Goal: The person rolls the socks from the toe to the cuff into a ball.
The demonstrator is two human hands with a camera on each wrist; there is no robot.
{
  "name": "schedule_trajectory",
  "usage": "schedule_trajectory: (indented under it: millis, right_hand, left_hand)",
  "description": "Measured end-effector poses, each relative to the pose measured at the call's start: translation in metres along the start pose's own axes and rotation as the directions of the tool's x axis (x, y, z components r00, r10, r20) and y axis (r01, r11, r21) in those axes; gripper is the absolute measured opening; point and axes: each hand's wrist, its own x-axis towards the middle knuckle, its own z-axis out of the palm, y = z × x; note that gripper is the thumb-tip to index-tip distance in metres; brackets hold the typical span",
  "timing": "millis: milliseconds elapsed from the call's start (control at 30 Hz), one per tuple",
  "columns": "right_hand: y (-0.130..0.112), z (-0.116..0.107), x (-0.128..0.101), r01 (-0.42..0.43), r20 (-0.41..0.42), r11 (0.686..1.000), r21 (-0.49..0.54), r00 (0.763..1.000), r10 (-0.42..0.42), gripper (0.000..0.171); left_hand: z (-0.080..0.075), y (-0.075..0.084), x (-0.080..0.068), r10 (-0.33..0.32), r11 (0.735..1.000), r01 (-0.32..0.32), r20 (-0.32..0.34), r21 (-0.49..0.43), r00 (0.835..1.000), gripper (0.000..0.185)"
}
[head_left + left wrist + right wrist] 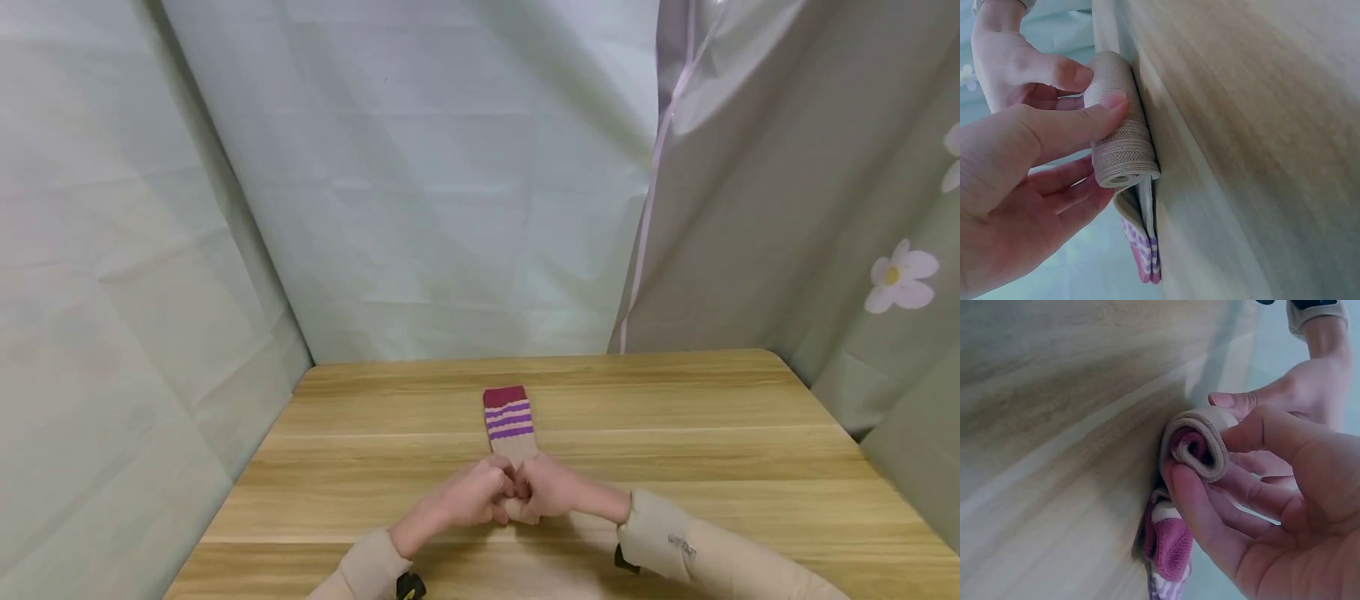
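Observation:
A pair of beige socks (513, 422), with purple stripes and maroon cuffs, lies lengthwise on the table, cuffs at the far end. The near part is wound into a tight roll (1125, 153) with ribbed beige fabric outside. My left hand (471, 493) grips one end of this roll, thumb on top and fingers on its far side. At the other end, my right hand (551, 486) pinches the roll between thumb and fingers. Maroon fabric shows in the roll's spiral end in the right wrist view. Beyond the roll, the flat layers (1147, 244) lie one on another.
The wooden table (360, 467) extends on both sides of the hands. Pale curtains (420, 183) hang behind and beside it, and a flower print (900, 277) shows on the right one.

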Motion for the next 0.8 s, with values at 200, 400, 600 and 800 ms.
schedule_trajectory:
  millis: [200, 400, 600, 800]
  right_hand:
    - [0.001, -0.004, 0.0, -0.069, 0.013, 0.997, -0.017, 0.998, 0.069, 0.035]
    - [0.0, -0.003, -0.002, -0.077, -0.07, 0.996, -0.035, 0.995, 0.074, 0.02]
    - [-0.003, -0.001, -0.004, -0.031, -0.15, 0.998, -0.056, 0.988, 0.022, 0.018]
    - [-0.008, 0.002, -0.006, 0.03, -0.134, 0.953, -0.301, 0.988, -0.074, 0.022]
  left_hand:
    - [-0.002, -0.002, 0.005, 0.035, 0.998, -0.033, 0.047, -0.047, 0.998, 0.014]
    - [-0.008, -0.002, 0.008, 0.009, 0.994, 0.001, 0.092, -0.106, 0.996, 0.009]
    - [-0.011, -0.004, 0.01, -0.006, 0.987, 0.021, 0.095, -0.159, 0.995, 0.014]
    - [-0.011, -0.009, 0.011, -0.027, 0.976, 0.053, 0.128, -0.211, 0.991, 0.013]
